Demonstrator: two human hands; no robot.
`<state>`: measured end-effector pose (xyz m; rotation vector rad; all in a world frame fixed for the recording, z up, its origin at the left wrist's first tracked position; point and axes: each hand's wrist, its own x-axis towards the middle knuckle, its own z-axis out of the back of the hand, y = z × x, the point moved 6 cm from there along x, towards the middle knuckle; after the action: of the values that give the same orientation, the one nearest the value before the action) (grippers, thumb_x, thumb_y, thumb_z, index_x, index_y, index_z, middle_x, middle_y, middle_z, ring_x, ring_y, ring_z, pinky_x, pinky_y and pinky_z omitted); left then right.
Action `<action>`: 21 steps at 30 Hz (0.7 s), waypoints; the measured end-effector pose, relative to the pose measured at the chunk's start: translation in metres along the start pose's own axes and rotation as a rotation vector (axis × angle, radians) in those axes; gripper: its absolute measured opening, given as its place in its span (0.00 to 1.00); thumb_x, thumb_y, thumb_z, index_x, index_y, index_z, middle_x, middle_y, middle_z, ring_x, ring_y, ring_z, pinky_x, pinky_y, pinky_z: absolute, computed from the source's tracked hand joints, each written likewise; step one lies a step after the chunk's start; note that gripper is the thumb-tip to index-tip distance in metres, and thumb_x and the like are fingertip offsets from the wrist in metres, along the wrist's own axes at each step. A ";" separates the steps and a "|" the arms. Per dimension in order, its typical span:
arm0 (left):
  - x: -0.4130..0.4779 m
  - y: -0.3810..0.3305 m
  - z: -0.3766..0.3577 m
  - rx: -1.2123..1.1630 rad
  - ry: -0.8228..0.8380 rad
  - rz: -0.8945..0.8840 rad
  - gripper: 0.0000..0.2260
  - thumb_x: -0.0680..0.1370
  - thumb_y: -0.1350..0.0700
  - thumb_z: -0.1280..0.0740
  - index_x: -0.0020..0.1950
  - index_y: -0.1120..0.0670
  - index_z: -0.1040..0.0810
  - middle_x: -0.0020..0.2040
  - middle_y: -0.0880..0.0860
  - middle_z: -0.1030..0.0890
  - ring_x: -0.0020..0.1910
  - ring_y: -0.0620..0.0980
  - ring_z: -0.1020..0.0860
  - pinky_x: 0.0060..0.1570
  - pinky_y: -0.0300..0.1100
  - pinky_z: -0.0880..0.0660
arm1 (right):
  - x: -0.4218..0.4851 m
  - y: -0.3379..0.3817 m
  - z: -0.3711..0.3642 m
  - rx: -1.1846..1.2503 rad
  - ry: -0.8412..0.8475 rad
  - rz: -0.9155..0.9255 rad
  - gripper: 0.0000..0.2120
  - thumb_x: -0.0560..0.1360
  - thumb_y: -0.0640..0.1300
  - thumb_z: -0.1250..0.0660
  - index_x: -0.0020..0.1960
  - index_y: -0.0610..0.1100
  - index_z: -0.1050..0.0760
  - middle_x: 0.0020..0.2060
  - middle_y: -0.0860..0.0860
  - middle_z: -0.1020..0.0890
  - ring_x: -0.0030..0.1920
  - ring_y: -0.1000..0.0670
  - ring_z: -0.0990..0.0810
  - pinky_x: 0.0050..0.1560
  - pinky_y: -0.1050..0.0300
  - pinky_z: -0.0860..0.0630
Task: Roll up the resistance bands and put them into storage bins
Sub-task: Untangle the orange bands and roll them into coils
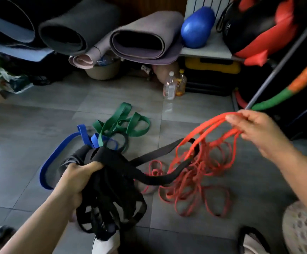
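Observation:
My left hand (75, 178) grips a thick bundle of black resistance bands (110, 195), whose loops hang below it. One black band runs right from the bundle through the red ones. My right hand (257, 129) pinches several strands of thin red bands (209, 125) and holds them up. The remaining red bands (194, 182) lie tangled on the grey tile floor. A blue band (57, 158) and a green band (123, 121) lie on the floor beyond my left hand, and they look caught in the top of the black bundle.
A white perforated basket (302, 230) stands at the lower right. Rolled mats (141, 35) lie at the back, beside a blue ball (197, 27) on a shelf. Two bottles (171, 87) stand on the floor. A grey pole (281, 61) and an orange-green padded bar (293, 85) lean at right.

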<state>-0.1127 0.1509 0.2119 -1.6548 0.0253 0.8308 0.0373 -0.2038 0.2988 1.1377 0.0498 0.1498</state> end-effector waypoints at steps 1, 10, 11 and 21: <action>-0.003 -0.005 -0.003 -0.028 0.002 -0.023 0.06 0.72 0.64 0.33 0.49 0.60 0.21 0.42 0.63 0.18 0.40 0.61 0.20 0.42 0.50 0.24 | -0.009 0.017 0.020 0.124 -0.060 0.003 0.10 0.67 0.52 0.30 0.31 0.48 0.23 0.22 0.57 0.31 0.23 0.60 0.35 0.24 0.67 0.39; -0.019 -0.001 -0.020 -0.065 -0.026 -0.062 0.15 0.73 0.64 0.32 0.59 0.60 0.24 0.47 0.61 0.19 0.39 0.58 0.21 0.39 0.46 0.23 | -0.053 0.093 0.138 0.541 -0.374 0.129 0.15 0.79 0.48 0.44 0.33 0.48 0.34 0.19 0.58 0.32 0.17 0.59 0.41 0.20 0.70 0.45; -0.020 0.001 -0.020 -0.066 -0.031 -0.055 0.17 0.73 0.64 0.32 0.61 0.60 0.25 0.48 0.62 0.19 0.39 0.57 0.21 0.37 0.44 0.24 | -0.055 0.096 0.144 0.596 -0.388 0.143 0.17 0.79 0.48 0.46 0.32 0.49 0.33 0.19 0.58 0.31 0.17 0.59 0.41 0.21 0.69 0.44; -0.030 0.008 -0.028 -0.027 0.008 -0.010 0.14 0.74 0.64 0.33 0.59 0.61 0.25 0.41 0.60 0.19 0.35 0.56 0.21 0.32 0.43 0.23 | -0.055 0.017 0.114 0.488 -0.440 -0.083 0.14 0.80 0.45 0.44 0.36 0.46 0.31 0.19 0.56 0.26 0.17 0.59 0.38 0.20 0.69 0.39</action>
<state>-0.1250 0.1120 0.2213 -1.6822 0.0121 0.8199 -0.0054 -0.3071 0.3601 1.6304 -0.2708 -0.2010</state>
